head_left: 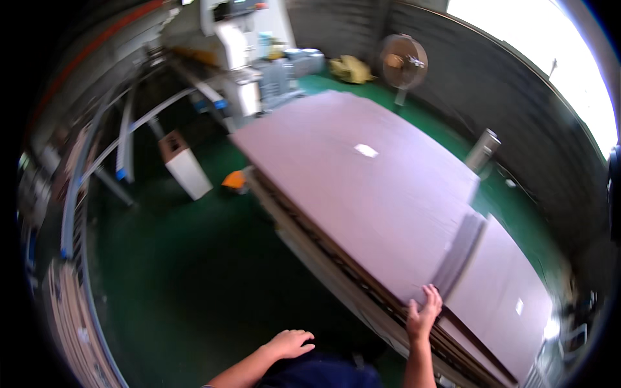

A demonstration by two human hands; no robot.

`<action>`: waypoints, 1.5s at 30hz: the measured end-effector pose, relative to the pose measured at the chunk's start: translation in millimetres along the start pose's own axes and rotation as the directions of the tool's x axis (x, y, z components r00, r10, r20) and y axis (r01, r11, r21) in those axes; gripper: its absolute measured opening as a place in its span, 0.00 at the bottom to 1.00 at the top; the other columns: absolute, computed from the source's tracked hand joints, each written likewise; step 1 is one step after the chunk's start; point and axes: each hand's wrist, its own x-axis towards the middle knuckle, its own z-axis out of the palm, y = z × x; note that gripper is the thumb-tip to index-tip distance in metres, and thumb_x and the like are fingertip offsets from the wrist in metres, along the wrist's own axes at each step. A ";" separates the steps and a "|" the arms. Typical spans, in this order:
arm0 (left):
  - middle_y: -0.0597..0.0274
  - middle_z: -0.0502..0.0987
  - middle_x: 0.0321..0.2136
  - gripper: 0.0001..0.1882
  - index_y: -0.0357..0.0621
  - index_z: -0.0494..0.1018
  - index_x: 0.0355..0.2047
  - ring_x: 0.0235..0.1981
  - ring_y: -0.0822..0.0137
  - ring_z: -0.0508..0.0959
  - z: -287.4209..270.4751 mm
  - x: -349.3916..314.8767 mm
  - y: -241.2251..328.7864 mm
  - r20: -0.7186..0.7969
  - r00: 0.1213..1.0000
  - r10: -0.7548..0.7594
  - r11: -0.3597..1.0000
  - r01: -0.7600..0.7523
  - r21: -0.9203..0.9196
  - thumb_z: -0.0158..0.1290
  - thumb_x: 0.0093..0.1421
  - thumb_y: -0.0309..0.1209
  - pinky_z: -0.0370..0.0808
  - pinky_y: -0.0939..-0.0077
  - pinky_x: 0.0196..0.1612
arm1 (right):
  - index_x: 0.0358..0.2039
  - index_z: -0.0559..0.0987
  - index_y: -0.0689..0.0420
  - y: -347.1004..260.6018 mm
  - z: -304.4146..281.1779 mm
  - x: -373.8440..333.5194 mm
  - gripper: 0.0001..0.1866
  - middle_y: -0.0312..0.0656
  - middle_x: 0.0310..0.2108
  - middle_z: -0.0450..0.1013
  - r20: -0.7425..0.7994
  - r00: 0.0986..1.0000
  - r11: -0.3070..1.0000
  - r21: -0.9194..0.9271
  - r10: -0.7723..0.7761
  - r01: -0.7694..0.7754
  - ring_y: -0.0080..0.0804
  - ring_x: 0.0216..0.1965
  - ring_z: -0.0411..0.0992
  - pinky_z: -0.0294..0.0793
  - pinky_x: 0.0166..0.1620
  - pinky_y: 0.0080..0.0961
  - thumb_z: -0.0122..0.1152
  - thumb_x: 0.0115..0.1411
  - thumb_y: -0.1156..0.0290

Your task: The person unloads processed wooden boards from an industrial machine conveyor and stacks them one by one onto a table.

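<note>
A stack of large brown-mauve boards (pixel 343 174) runs diagonally across the middle of the view, a small white label (pixel 366 150) on its top sheet. At the stack's near right corner, my right hand (pixel 424 313) lies with its fingers apart against the edge, beside a stepped strip of layered board edges (pixel 460 252). Whether it grips any sheet cannot be told. A lower section of board (pixel 501 294) with another white label continues to the right. My left hand (pixel 291 344) hangs in front of my body over the floor, fingers stretched out and holding nothing.
A metal roller frame (pixel 84 213) curves along the left side, with stacked strips (pixel 68 310) near it. A white box-like post (pixel 189 173) and an orange object (pixel 234 181) stand on the green floor. Behind the boards are a fan (pixel 404 61) and a machine (pixel 242 58).
</note>
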 end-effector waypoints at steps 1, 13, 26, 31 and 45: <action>0.57 0.75 0.45 0.22 0.47 0.70 0.48 0.49 0.56 0.73 -9.6 -11.0 -24.6 -0.079 0.996 -0.035 0.999 0.036 0.024 0.46 0.60 0.47 0.69 0.63 0.52 | 0.48 0.71 0.59 -13.9 15.5 12.2 0.25 0.50 0.55 0.63 0.016 1.000 0.999 -0.032 -0.008 0.008 0.48 0.59 0.57 0.52 0.61 0.40 0.62 0.47 0.73; 0.54 0.79 0.38 0.21 0.41 0.72 0.45 0.41 0.60 0.78 -70.8 -71.2 -229.0 -0.422 0.668 -0.613 0.673 0.161 -0.722 0.52 0.59 0.44 0.74 0.68 0.45 | 0.48 0.70 0.59 -228.5 222.8 103.9 0.24 0.48 0.54 0.64 0.260 0.914 0.950 0.109 -0.311 0.292 0.46 0.57 0.58 0.51 0.60 0.42 0.58 0.47 0.75; 0.61 0.77 0.26 0.12 0.46 0.74 0.35 0.22 0.68 0.78 79.5 -144.2 -459.4 0.185 0.317 -0.930 -0.279 -0.284 -0.917 0.51 0.58 0.40 0.70 0.71 0.20 | 0.47 0.70 0.57 -513.7 443.0 215.5 0.25 0.47 0.50 0.66 0.289 0.686 0.728 0.450 -0.667 0.518 0.47 0.53 0.60 0.55 0.58 0.42 0.59 0.45 0.75; 0.62 0.77 0.25 0.11 0.44 0.74 0.34 0.20 0.67 0.77 -20.7 -84.4 -493.0 0.230 0.282 -0.932 -0.283 -0.168 -0.944 0.50 0.58 0.37 0.70 0.72 0.19 | 0.46 0.70 0.57 -576.6 522.2 226.6 0.24 0.47 0.49 0.67 0.300 0.616 0.673 0.477 -0.729 0.565 0.47 0.53 0.61 0.56 0.58 0.42 0.60 0.45 0.74; 0.58 0.77 0.25 0.10 0.40 0.73 0.29 0.25 0.64 0.78 -320.1 -47.4 -723.0 -0.353 0.223 -0.909 0.356 -0.029 -0.934 0.50 0.57 0.34 0.75 0.69 0.29 | 0.44 0.71 0.58 -687.5 642.6 276.9 0.25 0.49 0.43 0.69 0.444 0.651 0.785 0.271 -0.616 0.558 0.50 0.47 0.64 0.61 0.53 0.42 0.62 0.43 0.70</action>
